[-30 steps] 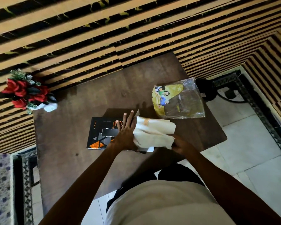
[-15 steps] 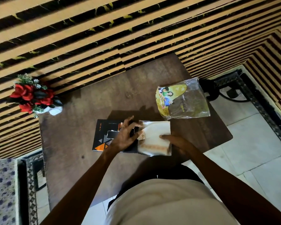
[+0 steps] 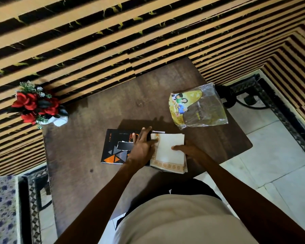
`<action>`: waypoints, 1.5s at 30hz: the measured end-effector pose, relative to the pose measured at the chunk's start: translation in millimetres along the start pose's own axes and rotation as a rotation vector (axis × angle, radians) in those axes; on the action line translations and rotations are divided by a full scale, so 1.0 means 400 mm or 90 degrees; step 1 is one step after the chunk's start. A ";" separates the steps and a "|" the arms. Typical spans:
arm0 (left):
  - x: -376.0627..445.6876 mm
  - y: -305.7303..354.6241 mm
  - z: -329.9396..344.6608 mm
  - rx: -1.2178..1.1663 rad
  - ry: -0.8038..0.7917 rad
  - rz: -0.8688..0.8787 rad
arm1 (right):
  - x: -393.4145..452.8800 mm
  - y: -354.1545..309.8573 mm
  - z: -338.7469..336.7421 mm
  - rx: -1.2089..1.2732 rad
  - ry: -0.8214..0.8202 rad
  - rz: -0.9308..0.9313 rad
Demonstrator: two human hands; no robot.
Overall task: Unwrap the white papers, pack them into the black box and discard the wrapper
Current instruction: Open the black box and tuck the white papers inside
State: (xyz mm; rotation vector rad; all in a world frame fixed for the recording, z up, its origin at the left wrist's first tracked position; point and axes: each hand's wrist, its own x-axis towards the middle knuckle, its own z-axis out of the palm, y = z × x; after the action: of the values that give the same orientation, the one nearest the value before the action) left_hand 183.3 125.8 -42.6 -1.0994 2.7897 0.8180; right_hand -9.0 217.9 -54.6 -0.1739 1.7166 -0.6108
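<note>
Pressing the white papers flat at the near middle of the table.
My right hand is lying spread on the stack, fingers apart; my left hand is resting open on the black box, marked "INFINITY", to its left. The wrapper is lying far right.

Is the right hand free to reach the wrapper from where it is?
Probably yes. The right hand rests on the papers, and the wrapper lies just beyond on bare table, with nothing between.
</note>
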 end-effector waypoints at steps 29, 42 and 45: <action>0.012 -0.080 -0.055 0.039 -0.159 0.006 | 0.052 0.014 0.086 0.149 -0.125 -0.082; 0.010 -0.091 -0.051 -0.017 -0.108 -0.023 | 0.057 0.012 0.131 0.156 -0.230 0.027; 0.020 -0.086 -0.046 -0.008 -0.095 -0.033 | 0.064 0.034 0.154 0.208 -0.172 0.013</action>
State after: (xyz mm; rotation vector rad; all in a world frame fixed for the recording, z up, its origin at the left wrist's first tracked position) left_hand 202.3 90.7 -44.3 -1.0600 2.6273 0.8749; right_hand 46.1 199.9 -90.6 -0.0059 1.3379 -0.8039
